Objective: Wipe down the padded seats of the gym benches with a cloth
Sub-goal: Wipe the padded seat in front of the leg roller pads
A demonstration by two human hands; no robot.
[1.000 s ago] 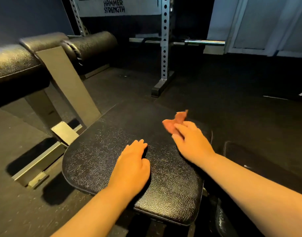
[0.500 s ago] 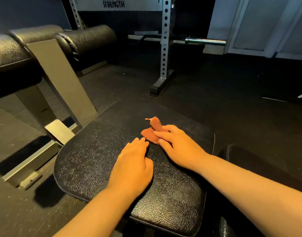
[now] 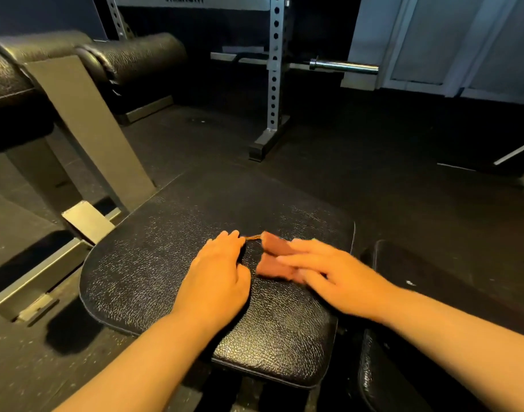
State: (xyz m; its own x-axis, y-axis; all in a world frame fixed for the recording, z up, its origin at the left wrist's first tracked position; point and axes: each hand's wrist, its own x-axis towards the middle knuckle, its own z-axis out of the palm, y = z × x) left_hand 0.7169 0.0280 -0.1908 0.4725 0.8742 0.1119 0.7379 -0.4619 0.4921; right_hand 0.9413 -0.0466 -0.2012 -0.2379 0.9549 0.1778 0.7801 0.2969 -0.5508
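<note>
Cloth [image 3: 274, 260] lies on the black padded seat [image 3: 153, 269], under the straight fingers of our right hand [image 3: 338, 278], which presses it flat; that grip is blurred. Our left hand [image 3: 216, 281] rests flat on the seat just beside the cloth, fingers relaxed, holding nothing.

1 head view, forward and down, close over the bench seat [image 3: 171, 263]
</note>
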